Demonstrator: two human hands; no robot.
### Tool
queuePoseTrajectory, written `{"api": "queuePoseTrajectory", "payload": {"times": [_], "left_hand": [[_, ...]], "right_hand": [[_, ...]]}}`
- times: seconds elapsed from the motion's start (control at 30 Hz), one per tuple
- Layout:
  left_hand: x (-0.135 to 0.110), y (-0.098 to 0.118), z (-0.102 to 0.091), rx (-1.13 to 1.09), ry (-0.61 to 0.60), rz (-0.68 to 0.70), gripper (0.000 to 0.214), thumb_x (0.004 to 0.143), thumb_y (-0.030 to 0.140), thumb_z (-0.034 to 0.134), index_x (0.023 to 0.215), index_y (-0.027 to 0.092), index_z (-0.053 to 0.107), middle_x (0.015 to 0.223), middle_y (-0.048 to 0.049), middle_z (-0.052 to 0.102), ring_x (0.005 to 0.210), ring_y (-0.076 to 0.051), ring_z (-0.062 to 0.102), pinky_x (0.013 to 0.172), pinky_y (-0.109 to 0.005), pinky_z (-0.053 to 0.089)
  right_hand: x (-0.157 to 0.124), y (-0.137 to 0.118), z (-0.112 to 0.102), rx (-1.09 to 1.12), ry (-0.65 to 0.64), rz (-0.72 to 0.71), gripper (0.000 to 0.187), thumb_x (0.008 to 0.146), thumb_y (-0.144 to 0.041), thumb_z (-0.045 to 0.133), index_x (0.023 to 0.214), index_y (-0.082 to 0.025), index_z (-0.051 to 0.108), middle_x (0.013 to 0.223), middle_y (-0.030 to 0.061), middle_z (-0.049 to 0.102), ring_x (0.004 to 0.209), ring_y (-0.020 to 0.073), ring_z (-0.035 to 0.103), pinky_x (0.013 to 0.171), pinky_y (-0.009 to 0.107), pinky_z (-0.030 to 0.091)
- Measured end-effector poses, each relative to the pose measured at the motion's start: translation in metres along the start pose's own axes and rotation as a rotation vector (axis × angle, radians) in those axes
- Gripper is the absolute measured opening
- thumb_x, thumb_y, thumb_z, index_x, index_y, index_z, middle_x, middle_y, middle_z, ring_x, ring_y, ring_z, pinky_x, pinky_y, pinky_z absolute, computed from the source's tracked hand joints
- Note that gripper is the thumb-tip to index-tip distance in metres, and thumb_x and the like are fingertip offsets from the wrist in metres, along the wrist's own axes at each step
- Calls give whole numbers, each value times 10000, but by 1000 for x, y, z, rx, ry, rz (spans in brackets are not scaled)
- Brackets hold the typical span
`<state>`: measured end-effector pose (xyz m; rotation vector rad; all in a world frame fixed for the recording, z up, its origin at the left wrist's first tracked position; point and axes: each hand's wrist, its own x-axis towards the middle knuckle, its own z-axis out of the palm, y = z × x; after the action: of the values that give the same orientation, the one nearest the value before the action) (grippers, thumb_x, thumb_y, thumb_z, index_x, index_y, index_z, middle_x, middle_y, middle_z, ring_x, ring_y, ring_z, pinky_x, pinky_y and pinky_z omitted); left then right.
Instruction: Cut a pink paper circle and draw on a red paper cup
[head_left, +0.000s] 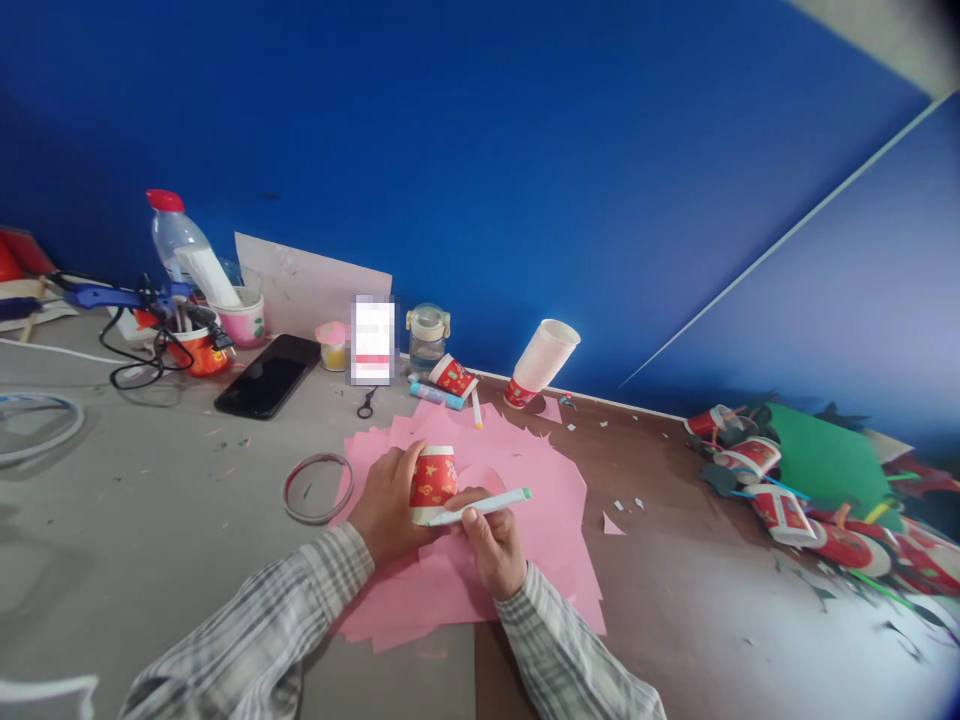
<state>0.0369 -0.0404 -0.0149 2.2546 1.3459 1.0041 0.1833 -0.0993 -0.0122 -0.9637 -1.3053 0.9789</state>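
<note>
My left hand (391, 505) is closed around a red paper cup (434, 478) with gold figures and white bands at its top and bottom. In my right hand (491, 545) is a white marker (491, 502) with a green end pointing up and right. The marker's other end meets the lower white band of the cup, or is very close to it. Beneath both hands lies a stack of pink paper (551, 530) with uneven edges. My left fingers behind the cup are partly hidden.
Behind the paper lie another red cup (454, 376), a glue stick (436, 396), a second marker (477, 408) and scissors (366, 403). Stacked cups (544, 360) lean near the wall. A roll of tape (318, 488) and a phone (268, 376) are leftward; decorated cups (780, 512) crowd the right.
</note>
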Motion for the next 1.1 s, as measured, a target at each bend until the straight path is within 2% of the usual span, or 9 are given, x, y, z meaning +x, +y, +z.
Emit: {"api": "queuePoseTrajectory", "payload": {"times": [0.23,0.43,0.57,0.77,1.1], "left_hand": [[2,-3,0,-59,-46,-19,921,459,599,667,1201,213,282,935,-63,527,858,-270,538,726,-448,474],[3,-6,4,28,-27,-14,855,490,640,627,1172,219,331,926,-71,560,853,-283,549,729,-452,445],[4,-1,0,116,-33,15,868,468,691,597,1149,208,358,894,-66,572,826,-279,544,761,-456,406],[5,5,-9,211,-37,58,796,509,673,571,1130,213,379,850,-48,559,804,-261,531,772,-433,378],[6,6,-11,248,-39,82,757,548,637,554,1128,184,380,842,-56,550,793,-257,516,773,-428,371]], "right_hand": [[3,1,-3,11,28,23,320,789,-460,526,777,-184,689,543,-3,549,459,156,494,460,249,406],[3,-1,-3,-8,51,-15,305,795,-441,524,809,-183,686,559,1,548,469,164,499,461,262,407],[2,-2,-2,-21,35,-65,248,802,-392,529,848,-199,677,598,13,572,518,183,518,503,285,423],[1,-2,-2,-21,-4,-73,218,802,-371,538,833,-204,675,633,21,588,572,201,540,559,307,430],[1,-7,-2,-49,-50,-85,200,813,-347,545,867,-202,672,653,21,599,613,209,566,592,313,435]]}}
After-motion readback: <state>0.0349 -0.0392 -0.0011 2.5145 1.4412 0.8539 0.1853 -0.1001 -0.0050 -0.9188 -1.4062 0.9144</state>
